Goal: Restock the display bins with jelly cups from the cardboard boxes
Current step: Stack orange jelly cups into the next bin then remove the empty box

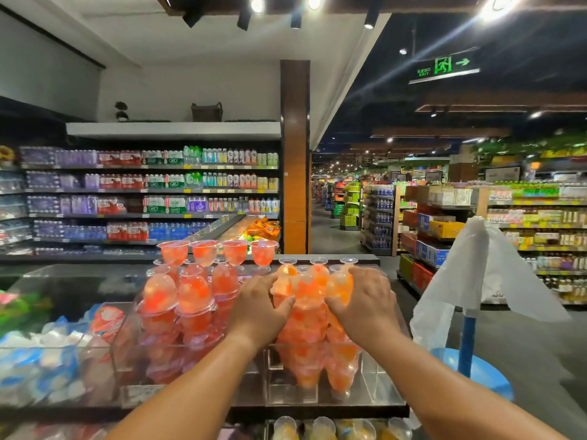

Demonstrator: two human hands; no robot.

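Shelves: fill the left middle of the frame with rows of bottled drinks; more aisles run off at the right.
Worktop: a dark display stand across the lower frame, carrying the clear bins.
Bag: white plastic, draped on a blue pole at the right, well apart from the cups.
Left bin: clear plastic, lower centre-left, heaped with red cups; four more stand upright along the top of the heap.
Right bin: clear plastic, lower centre, holding a tall stack of orange cups, the top ones upside down.
Boxes: none in view.
Left hand: its grip is half closed, fingers curled against the left side of the orange stack near its top.
Right hand: its grip is likewise half closed, fingers curled round the right side of the same stack.
Step, as I judge it: squaring up the top orange layer.
Risk: the stack rises well above the bin wall, so an uneven squeeze or a quick release could tip cups forward off the worktop; a nudge leftward could topple the red heap just beside it.
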